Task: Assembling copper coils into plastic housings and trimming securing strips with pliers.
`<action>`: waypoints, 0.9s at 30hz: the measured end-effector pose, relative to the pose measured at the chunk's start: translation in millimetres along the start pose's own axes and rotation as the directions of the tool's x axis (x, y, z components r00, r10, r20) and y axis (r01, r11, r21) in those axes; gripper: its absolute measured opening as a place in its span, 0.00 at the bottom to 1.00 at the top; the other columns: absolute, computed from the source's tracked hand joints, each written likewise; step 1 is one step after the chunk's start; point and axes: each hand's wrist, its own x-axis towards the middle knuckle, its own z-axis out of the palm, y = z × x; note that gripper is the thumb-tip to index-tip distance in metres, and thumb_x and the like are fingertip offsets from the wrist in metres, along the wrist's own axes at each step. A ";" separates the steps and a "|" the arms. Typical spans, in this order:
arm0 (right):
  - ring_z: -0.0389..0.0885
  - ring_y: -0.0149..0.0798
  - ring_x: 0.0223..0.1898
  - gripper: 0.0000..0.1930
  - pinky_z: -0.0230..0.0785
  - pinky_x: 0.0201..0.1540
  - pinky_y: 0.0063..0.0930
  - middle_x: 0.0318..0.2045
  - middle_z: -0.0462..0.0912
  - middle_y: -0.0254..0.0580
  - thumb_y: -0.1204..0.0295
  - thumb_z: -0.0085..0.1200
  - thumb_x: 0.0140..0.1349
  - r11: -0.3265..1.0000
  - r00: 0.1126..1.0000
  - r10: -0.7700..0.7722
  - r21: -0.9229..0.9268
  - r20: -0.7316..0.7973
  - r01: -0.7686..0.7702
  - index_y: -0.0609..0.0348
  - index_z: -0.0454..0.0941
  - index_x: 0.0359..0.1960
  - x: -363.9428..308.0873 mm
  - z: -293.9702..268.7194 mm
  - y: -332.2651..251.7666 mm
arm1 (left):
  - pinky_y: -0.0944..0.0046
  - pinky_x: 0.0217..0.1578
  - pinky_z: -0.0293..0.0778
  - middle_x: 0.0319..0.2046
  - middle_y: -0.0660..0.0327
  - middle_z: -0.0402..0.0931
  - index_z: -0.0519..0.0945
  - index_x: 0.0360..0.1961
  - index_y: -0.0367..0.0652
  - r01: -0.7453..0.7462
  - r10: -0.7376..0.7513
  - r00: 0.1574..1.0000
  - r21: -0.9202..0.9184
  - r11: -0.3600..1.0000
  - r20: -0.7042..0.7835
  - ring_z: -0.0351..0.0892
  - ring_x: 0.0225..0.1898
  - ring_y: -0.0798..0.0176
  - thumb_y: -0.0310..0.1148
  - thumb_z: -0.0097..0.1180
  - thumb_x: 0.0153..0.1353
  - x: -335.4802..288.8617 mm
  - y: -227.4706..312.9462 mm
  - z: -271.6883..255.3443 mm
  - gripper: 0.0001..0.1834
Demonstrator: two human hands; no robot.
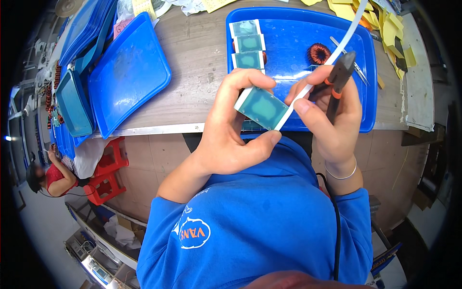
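My left hand (224,132) is closed on a small green rectangular board (262,110) with white edges, gripping it by its edges between thumb and fingers. In my right hand (337,127) is a long white strip (347,36), pinched so that its lower end lies along the board's right edge. That same hand also holds a pair of pliers (342,72) with dark jaws and orange-and-black handles, jaws pointing up. Both hands are over the front of a blue tray (288,41). Several similar green boards (249,43) stand in a column at its left side.
A ring-shaped copper coil (319,53) and metal tweezers (360,72) lie in the tray's right part. Left of it, another blue tray (130,77) leans by a small teal tray (74,106). Yellow paper pieces (391,29) litter the far right. A person (55,178) sits at left near red stools (108,168).
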 end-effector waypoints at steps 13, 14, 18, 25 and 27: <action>0.76 0.43 0.31 0.17 0.67 0.36 0.29 0.30 0.78 0.43 0.80 0.56 0.41 0.831 0.953 0.032 -0.538 0.303 0.143 0.59 0.76 0.37 -4.8 -12.4 -15.5 | 0.68 0.42 0.64 0.37 0.55 0.65 0.67 0.39 0.38 -0.222 0.227 0.961 0.048 0.974 -0.159 0.66 0.40 0.65 0.21 0.58 0.43 7.5 -4.0 -19.3 0.19; 0.76 0.43 0.31 0.17 0.67 0.36 0.29 0.30 0.78 0.43 0.80 0.56 0.41 0.830 0.953 0.032 -0.539 0.302 0.143 0.59 0.76 0.37 -5.6 -12.4 -13.0 | 0.68 0.42 0.64 0.37 0.55 0.65 0.67 0.39 0.38 -0.223 0.227 0.961 0.047 0.974 -0.159 0.66 0.40 0.65 0.21 0.58 0.43 7.8 -3.8 -19.2 0.19; 0.76 0.42 0.31 0.16 0.68 0.35 0.30 0.30 0.78 0.43 0.80 0.56 0.41 0.818 0.949 0.008 -0.549 0.314 0.175 0.60 0.76 0.37 -5.3 -11.5 -10.7 | 0.68 0.40 0.65 0.36 0.55 0.66 0.68 0.37 0.38 -0.269 0.283 0.953 0.126 0.955 -0.111 0.66 0.39 0.65 0.20 0.57 0.42 8.6 -3.0 -18.3 0.18; 0.76 0.40 0.29 0.17 0.68 0.32 0.28 0.28 0.78 0.41 0.80 0.57 0.41 0.800 0.946 -0.025 -0.561 0.324 0.213 0.57 0.77 0.37 -4.0 -9.9 -10.7 | 0.67 0.37 0.65 0.33 0.56 0.68 0.70 0.35 0.38 -0.318 0.354 0.930 0.273 0.908 -0.093 0.68 0.36 0.63 0.20 0.57 0.40 9.0 -2.1 -15.2 0.17; 0.76 0.40 0.28 0.17 0.68 0.30 0.28 0.27 0.78 0.40 0.80 0.57 0.40 0.786 0.944 -0.006 -0.582 0.330 0.209 0.57 0.77 0.37 -4.4 -11.2 -10.9 | 0.67 0.37 0.65 0.32 0.56 0.68 0.70 0.34 0.38 -0.324 0.366 0.926 0.310 0.894 -0.088 0.68 0.36 0.63 0.20 0.57 0.40 9.2 -1.5 -15.0 0.17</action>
